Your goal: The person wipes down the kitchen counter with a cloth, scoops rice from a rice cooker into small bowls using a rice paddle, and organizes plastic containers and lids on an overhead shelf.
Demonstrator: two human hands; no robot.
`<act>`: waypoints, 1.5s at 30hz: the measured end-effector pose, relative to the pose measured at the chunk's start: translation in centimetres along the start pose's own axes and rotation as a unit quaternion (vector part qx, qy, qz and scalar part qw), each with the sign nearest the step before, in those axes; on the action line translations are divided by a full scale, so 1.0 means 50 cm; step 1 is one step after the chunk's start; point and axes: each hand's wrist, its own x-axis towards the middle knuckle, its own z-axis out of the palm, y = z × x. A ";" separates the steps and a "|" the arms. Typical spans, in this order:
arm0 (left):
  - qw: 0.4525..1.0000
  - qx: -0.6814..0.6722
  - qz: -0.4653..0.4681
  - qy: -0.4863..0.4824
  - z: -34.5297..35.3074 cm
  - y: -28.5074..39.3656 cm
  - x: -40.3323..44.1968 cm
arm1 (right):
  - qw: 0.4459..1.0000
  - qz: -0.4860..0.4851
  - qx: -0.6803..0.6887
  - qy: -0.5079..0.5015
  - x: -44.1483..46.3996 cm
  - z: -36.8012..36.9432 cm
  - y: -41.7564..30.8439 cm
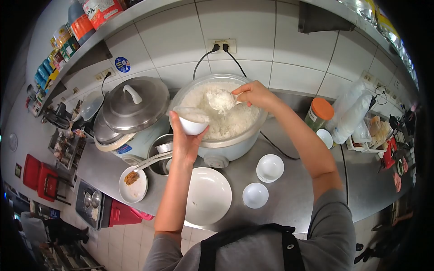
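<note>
My left hand (184,143) holds a small white bowl (193,128) tilted over the near left rim of a big rice cooker (235,147). Something pale, perhaps rice, shows inside the bowl. In my right hand (257,95) is the handle of a rice paddle (238,97), its blade hidden under a heap of rice (220,101). This heap is above the cooked rice (230,125) in the open cooker, just right of the bowl. Below my hands, a large white plate (209,196) lies on the steel counter (291,198).
White bowls (255,195) sit near the counter's front. Left are a lidded cooker (131,106), a metal pot (158,153) with tongs (153,160) across it, and a plate with brown food (134,192). An orange-lidded jar (319,112) stands right. A shelf (122,18) overhangs the counter.
</note>
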 end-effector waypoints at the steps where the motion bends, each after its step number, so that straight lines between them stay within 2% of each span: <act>1: 0.999 -0.014 -0.024 -0.023 0.010 -0.005 0.010 | 0.999 -0.025 0.000 0.025 -0.002 0.007 -0.003; 3: 0.996 -0.038 -0.064 -0.045 0.040 -0.015 0.022 | 0.987 -0.096 -0.053 0.115 -0.017 0.030 -0.016; 5: 0.991 -0.056 -0.103 -0.066 0.061 -0.026 0.037 | 0.940 -0.184 -0.156 0.242 -0.056 0.067 -0.039; 8: 0.987 -0.084 -0.107 -0.089 0.086 -0.036 0.052 | 0.882 -0.205 -0.288 0.310 -0.116 0.101 -0.070; 10: 0.986 -0.086 -0.104 -0.103 0.093 -0.040 0.065 | 0.867 -0.261 -0.258 0.336 -0.128 0.125 -0.056; 11: 0.985 -0.087 -0.104 -0.109 0.095 -0.042 0.069 | 0.859 -0.287 -0.243 0.348 -0.134 0.134 -0.050; 17: 0.985 -0.101 -0.101 -0.097 0.106 -0.039 0.082 | 0.894 -0.230 -0.262 0.281 -0.147 0.109 -0.072; 20: 0.984 -0.122 -0.067 -0.112 0.093 -0.040 0.102 | 0.883 -0.270 -0.212 0.320 -0.111 0.069 -0.074; 23: 0.985 -0.127 -0.027 -0.110 0.079 -0.033 0.123 | 0.843 -0.367 -0.278 0.277 -0.102 0.075 -0.062; 26: 0.985 -0.148 0.011 -0.093 0.070 -0.033 0.130 | 0.921 -0.317 -0.044 0.221 -0.073 0.093 -0.024; 28: 0.983 -0.156 0.084 -0.055 0.073 -0.038 0.121 | 0.958 -0.148 0.181 0.165 -0.069 0.080 -0.014; 29: 0.980 -0.158 0.118 -0.035 0.074 -0.042 0.114 | 0.947 -0.055 0.289 0.132 -0.070 0.078 -0.008; 32: 0.981 -0.131 0.135 0.045 0.076 -0.048 0.100 | 0.889 0.115 0.443 -0.011 -0.073 0.131 0.026; 33: 0.980 -0.130 0.148 0.027 0.075 -0.053 0.099 | 0.862 0.100 0.494 -0.041 -0.076 0.151 0.034; 36: 0.975 -0.121 0.187 -0.011 0.063 -0.065 0.109 | 0.866 0.041 0.499 0.000 -0.115 0.166 -0.039; 37: 0.973 -0.117 0.198 -0.014 0.061 -0.072 0.113 | 0.879 -0.005 0.476 0.003 -0.106 0.170 -0.038; 40: 0.975 -0.108 0.190 -0.033 0.055 -0.081 0.118 | 0.948 -0.076 0.295 0.093 -0.104 0.193 -0.058; 43: 0.983 -0.076 0.163 -0.049 0.060 -0.080 0.106 | 0.970 -0.107 0.182 0.117 -0.118 0.208 -0.083; 45: 0.986 -0.059 0.141 -0.065 0.058 -0.081 0.102 | 0.971 -0.182 0.030 0.154 -0.111 0.212 -0.069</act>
